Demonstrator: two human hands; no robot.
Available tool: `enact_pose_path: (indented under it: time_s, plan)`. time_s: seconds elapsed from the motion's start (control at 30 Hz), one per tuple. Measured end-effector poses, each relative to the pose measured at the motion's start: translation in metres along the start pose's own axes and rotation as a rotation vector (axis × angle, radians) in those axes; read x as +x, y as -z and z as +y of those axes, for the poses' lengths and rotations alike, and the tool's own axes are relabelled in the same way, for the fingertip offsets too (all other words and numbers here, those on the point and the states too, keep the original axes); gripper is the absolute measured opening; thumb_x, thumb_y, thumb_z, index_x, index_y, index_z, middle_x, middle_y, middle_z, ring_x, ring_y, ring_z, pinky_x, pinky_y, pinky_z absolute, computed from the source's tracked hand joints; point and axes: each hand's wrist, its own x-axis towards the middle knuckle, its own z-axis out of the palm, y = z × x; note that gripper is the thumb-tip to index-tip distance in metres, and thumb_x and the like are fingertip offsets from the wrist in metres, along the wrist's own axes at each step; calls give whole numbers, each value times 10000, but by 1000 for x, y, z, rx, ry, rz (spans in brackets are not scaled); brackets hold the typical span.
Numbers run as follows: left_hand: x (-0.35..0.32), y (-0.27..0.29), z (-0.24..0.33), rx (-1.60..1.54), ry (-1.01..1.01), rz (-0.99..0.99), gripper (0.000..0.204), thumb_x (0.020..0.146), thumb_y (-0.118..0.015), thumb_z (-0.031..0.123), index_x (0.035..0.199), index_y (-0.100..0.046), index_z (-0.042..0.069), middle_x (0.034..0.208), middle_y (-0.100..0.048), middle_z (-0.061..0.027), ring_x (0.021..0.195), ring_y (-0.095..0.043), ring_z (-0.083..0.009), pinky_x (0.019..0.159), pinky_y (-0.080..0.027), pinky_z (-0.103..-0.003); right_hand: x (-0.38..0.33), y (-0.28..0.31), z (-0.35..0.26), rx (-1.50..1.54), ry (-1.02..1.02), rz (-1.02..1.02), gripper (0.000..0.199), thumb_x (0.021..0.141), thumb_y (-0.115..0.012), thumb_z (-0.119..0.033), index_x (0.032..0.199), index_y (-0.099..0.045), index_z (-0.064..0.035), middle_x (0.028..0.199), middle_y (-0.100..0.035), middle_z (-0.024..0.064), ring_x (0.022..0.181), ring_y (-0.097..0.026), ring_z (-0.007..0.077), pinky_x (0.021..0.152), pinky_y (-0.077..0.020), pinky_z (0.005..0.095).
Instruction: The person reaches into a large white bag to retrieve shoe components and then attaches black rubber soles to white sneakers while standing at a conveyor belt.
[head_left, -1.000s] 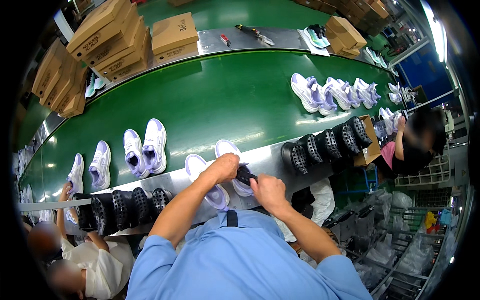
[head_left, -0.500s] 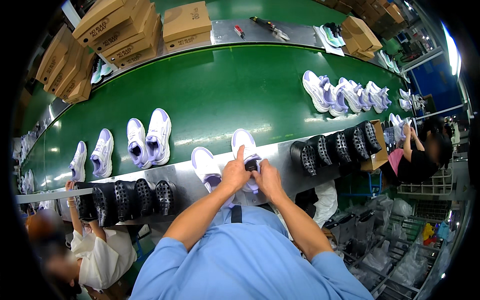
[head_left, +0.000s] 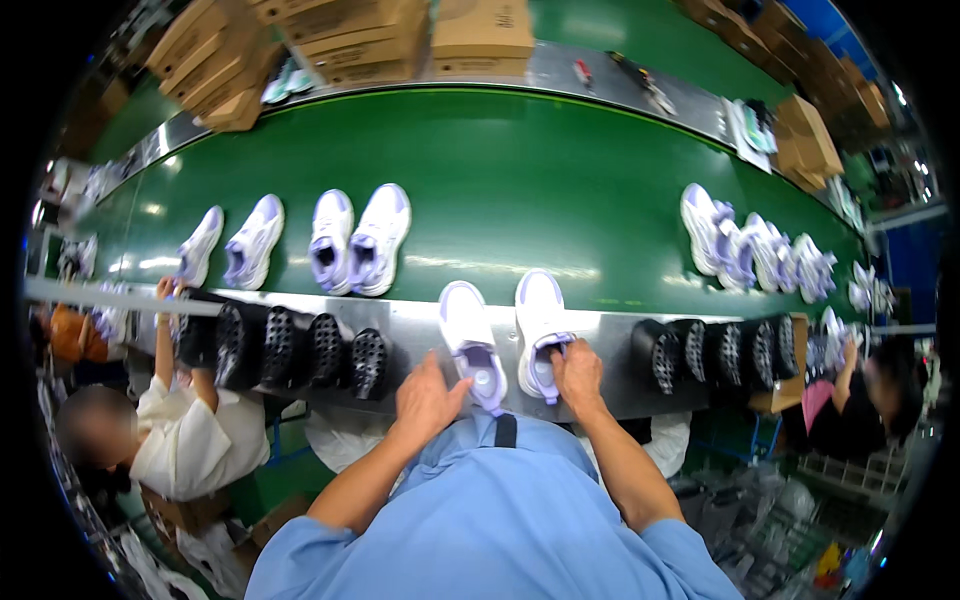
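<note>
Two white and lavender sneakers stand side by side on the metal ledge before me, toes pointing away. The left sneaker (head_left: pixel 468 325) has its opening toward me, with a pale insole showing inside. Beside its heel is my left hand (head_left: pixel 428 392), open, thumb apart from the fingers and close to the shoe's side. My right hand (head_left: pixel 578 374) is closed on the collar of the right sneaker (head_left: pixel 541 305), at the right edge of its opening. Part of that collar is hidden by the fingers.
More sneakers stand on the green belt, at left (head_left: pixel 380 240) and right (head_left: pixel 703 230). Black studded forms line the ledge at left (head_left: pixel 325 355) and right (head_left: pixel 725 352). Shoe boxes (head_left: pixel 485 35) stand beyond the belt. One co-worker (head_left: pixel 200 430) is at left, another (head_left: pixel 860 400) at right.
My left hand has left the right sneaker's tongue and moved beside the left sneaker. My right hand has shifted to the collar's right side. The whole view has turned, shifting the belt's things rightward.
</note>
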Motion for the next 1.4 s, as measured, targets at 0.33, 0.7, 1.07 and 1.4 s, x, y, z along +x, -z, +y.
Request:
enact_pose_path:
  time_s: [0.33,0.7,1.07,1.4]
  plan:
    - [8,4,3,-266,-226,92,456,941,-740,193,1332,-611,-4,1171,-672,-242,1116,-635,-447,953,-530,-500,-18,60,-20,-120,-99,-189,438,886,-786,-403,989,-721,17,898,-742,256,867,-721,463,791,-564,542]
    - [-85,154,-109,380,231,1089,502,820,-861,166,1247,-674,-19,1139,-646,-168,1067,-588,-398,941,-492,-475,-46,78,-89,201,-3,-209,303,929,-767,-257,925,-738,45,687,-693,153,613,-644,196,631,-517,374]
    - [-67,125,-6,97,-538,941,519,719,-920,230,1146,-712,21,1137,-686,-115,978,-647,-302,864,-527,-429,-46,63,-206,1332,-104,-583,401,1075,-613,-255,1382,-535,-9,1239,-670,82,1055,-668,169,878,-571,341]
    - [26,76,9,-1321,-184,-41,421,949,-751,160,1319,-643,-9,1269,-673,-129,1171,-643,-220,964,-546,-351,-45,80,-164,1372,-404,-949,500,977,-665,-326,1391,-535,-78,1115,-691,47,897,-683,164,662,-510,334]
